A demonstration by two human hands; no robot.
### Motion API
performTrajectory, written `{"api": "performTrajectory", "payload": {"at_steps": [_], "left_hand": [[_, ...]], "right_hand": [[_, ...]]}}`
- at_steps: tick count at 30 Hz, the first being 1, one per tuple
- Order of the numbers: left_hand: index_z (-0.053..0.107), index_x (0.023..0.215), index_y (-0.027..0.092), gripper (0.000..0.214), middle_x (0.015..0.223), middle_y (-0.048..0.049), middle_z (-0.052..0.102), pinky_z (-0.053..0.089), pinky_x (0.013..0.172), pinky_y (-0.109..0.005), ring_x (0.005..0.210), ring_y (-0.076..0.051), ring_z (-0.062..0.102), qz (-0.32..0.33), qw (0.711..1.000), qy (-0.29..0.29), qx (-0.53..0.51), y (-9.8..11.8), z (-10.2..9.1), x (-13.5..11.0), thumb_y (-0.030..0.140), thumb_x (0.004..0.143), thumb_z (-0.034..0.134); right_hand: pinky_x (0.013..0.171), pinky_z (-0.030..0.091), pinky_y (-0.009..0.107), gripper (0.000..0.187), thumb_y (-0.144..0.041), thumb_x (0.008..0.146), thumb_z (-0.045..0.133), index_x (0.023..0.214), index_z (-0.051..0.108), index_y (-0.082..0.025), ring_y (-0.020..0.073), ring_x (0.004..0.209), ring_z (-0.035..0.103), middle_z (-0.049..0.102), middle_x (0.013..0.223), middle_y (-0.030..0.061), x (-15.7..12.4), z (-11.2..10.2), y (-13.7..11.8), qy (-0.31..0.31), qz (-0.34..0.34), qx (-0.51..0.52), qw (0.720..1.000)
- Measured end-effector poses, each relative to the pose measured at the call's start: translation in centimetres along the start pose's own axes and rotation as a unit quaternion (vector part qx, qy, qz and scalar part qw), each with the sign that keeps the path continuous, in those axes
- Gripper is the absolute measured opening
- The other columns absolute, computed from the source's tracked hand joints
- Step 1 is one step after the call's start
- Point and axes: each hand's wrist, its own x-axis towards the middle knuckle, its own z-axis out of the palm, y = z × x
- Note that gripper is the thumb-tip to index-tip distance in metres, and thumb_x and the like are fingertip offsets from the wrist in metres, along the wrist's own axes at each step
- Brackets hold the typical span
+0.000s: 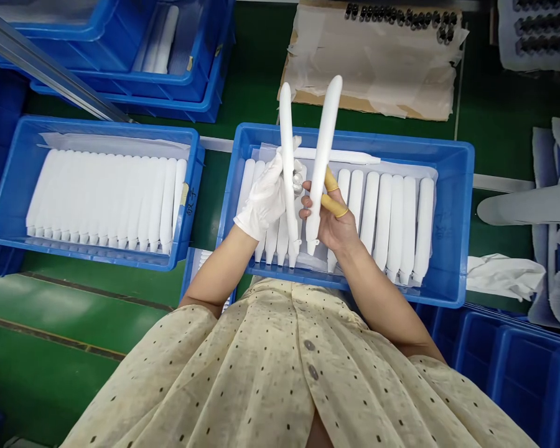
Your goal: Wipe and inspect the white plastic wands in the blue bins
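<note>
White rods [324, 155] upright, left hand [261, 199], right hand [329, 221]

Glossy green surface [42, 373], soft light sheen, metal rail [51, 71] at left.

The tray [462, 218] was blue, the rods [324, 155] above it white, the shirt [280, 367] below it cream with dark dots.

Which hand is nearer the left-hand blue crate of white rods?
Left. The gloved left hand is just right of the blue crate, over the next crate; the right hand is farther right, over that same crate.
</note>
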Motion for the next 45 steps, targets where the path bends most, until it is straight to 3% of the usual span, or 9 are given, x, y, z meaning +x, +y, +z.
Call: {"api": "performTrajectory", "payload": {"at_steps": [7,12,16,19,23,31,36,41,45], "left_hand": [[0.063,0.143,0.036,0.039,0.094,-0.0029,0.068,0.052,0.054,-0.025,0.071,-0.016,0.066,-0.048,0.999,-0.015,0.005,-0.5,-0.4,0.2,0.046,0.106,0.054],[0.065,0.139,0.033,0.039,0.077,-0.0001,0.061,0.053,0.048,-0.024,0.059,-0.013,0.060,-0.042,0.998,-0.049,-0.029,-0.5,0.2,-0.4,0.049,0.104,0.057],[0.072,0.109,0.023,0.032,0.061,0.0035,0.051,0.051,0.042,-0.024,0.049,-0.013,0.055,-0.017,0.996,-0.086,-0.034,-0.6,0.5,-1.0,0.051,0.094,0.073],[0.068,0.086,0.019,0.025,0.058,0.0029,0.051,0.049,0.040,-0.025,0.047,-0.014,0.054,-0.007,0.995,-0.093,-0.042,-0.4,0.3,-0.9,0.042,0.087,0.078],[0.073,0.099,0.016,0.026,0.063,-0.0014,0.061,0.053,0.049,-0.028,0.049,-0.015,0.058,-0.019,0.992,-0.087,-0.086,0.3,-0.3,-0.2,0.037,0.088,0.062],[0.074,0.114,0.020,0.035,0.076,-0.0058,0.070,0.059,0.058,-0.033,0.065,-0.022,0.070,-0.106,0.992,0.021,-0.064,0.7,-1.2,0.6,0.040,0.094,0.052],[0.074,0.115,0.019,0.037,0.080,-0.0077,0.072,0.063,0.074,-0.040,0.079,-0.026,0.073,-0.111,0.993,0.013,-0.046,0.8,-1.0,0.5,0.038,0.095,0.050],[0.071,0.123,0.022,0.041,0.085,-0.0089,0.075,0.063,0.074,-0.041,0.086,-0.029,0.075,-0.123,0.992,0.028,-0.026,0.7,-0.9,0.5,0.044,0.098,0.046],[0.069,0.129,0.019,0.045,0.081,-0.0074,0.073,0.060,0.068,-0.033,0.077,-0.023,0.072,-0.126,0.990,0.038,-0.039,0.6,-0.6,0.5,0.041,0.104,0.039]], "right_hand": [[0.066,0.057,0.030,0.065,-0.020,0.071,0.072,0.133,0.064,-0.038,0.0149,0.081,0.057,0.065,0.107,-0.0014,0.1,-0.2,0.2,-0.017,0.028,0.022,0.999],[0.068,0.058,0.031,0.064,-0.023,0.070,0.074,0.132,0.065,-0.037,0.0149,0.080,0.058,0.066,0.106,-0.0009,0.1,-0.6,0.7,-0.031,0.010,0.020,0.999],[0.073,0.063,0.035,0.060,-0.037,0.078,0.079,0.136,0.064,-0.038,0.0168,0.086,0.062,0.065,0.115,0.0022,-0.2,-1.0,1.6,-0.052,-0.057,-0.070,0.995],[0.079,0.067,0.043,0.057,-0.050,0.088,0.074,0.143,0.060,-0.040,0.0205,0.097,0.064,0.056,0.132,0.0064,-0.5,-1.4,2.4,-0.045,-0.158,-0.207,0.964],[0.086,0.069,0.049,0.050,-0.051,0.100,0.059,0.149,0.056,-0.042,0.0240,0.108,0.063,0.047,0.133,0.0086,-0.7,-1.7,2.9,-0.027,-0.249,-0.334,0.909],[0.119,0.051,0.056,0.072,-0.038,0.088,0.062,0.158,0.045,-0.037,0.0323,0.145,0.049,0.039,0.162,0.0048,-0.2,-2.0,1.9,-0.092,-0.091,-0.314,0.940],[0.127,0.040,0.056,0.072,-0.037,0.085,0.058,0.156,0.048,-0.032,0.0321,0.158,0.036,0.040,0.168,0.0002,-0.1,-2.2,0.8,-0.095,-0.048,-0.317,0.943],[0.120,0.049,0.056,0.066,-0.055,0.092,0.055,0.154,0.048,-0.031,0.0324,0.154,0.043,0.043,0.168,0.0033,-0.3,-1.8,0.7,-0.083,-0.035,-0.302,0.949],[0.115,0.056,0.050,0.066,-0.051,0.084,0.072,0.142,0.049,-0.029,0.0295,0.135,0.063,0.051,0.158,0.0091,0.0,-1.5,1.5,-0.024,-0.049,-0.291,0.955]]}}
